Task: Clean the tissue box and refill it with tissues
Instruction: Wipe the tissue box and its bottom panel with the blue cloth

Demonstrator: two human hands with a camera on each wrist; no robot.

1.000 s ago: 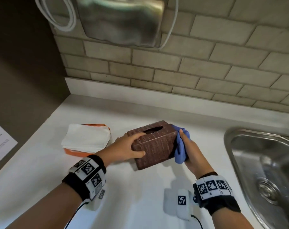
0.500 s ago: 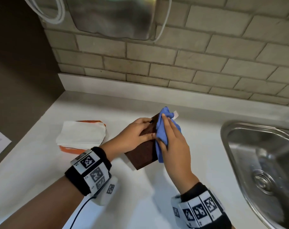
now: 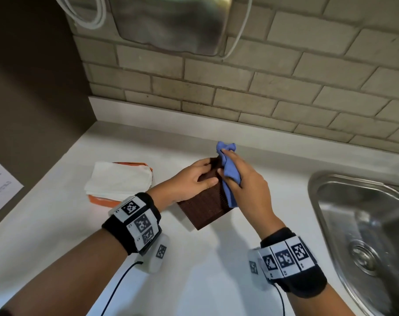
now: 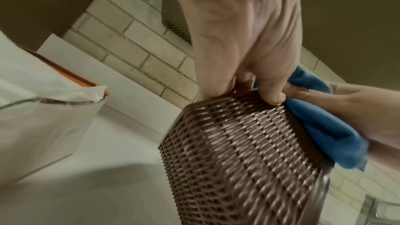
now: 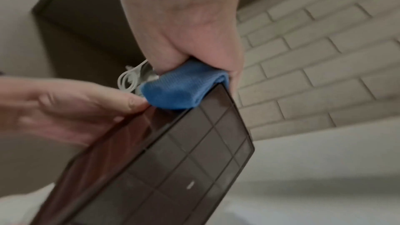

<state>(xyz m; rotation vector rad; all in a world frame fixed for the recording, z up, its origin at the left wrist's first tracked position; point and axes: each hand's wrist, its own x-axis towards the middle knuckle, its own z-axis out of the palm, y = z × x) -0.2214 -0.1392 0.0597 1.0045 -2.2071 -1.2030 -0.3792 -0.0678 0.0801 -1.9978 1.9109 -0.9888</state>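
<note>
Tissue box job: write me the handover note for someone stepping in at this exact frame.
Left hand grips the brown tissue box, tipped up on the white counter.
Right hand holds the blue cloth against the box's smooth underside.
Tissue pack lies on the counter to the left, sink on the right.
Done: wiping under way.
Left: finish wiping, set the box down, load the tissues.
</note>
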